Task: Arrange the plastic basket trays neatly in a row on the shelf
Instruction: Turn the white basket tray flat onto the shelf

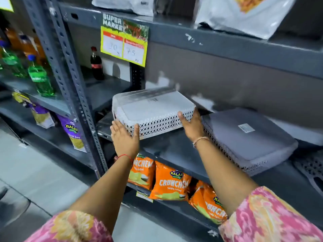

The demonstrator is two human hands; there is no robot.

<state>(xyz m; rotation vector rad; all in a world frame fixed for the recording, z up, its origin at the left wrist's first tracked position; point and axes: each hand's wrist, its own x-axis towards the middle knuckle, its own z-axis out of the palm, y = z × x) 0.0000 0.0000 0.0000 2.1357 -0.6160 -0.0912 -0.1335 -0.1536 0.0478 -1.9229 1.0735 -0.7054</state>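
A white lattice-sided basket tray (153, 109) lies upside down on the grey metal shelf (174, 151). My left hand (125, 137) presses flat against its near left corner with the thumb on the front wall. My right hand (192, 126) rests against its right end, fingers curled on the corner. To the right, a grey basket tray (248, 137) also lies upside down, turned at an angle and touching my right wrist. A third grey tray (312, 170) shows partly at the right edge.
A slotted upright post (76, 95) stands left of the white tray. A cola bottle (96, 64) stands at the shelf's back left, under a yellow price sign (124, 46). Orange crisp bags (169, 184) fill the shelf below. Green bottles (40, 77) stand on the left rack.
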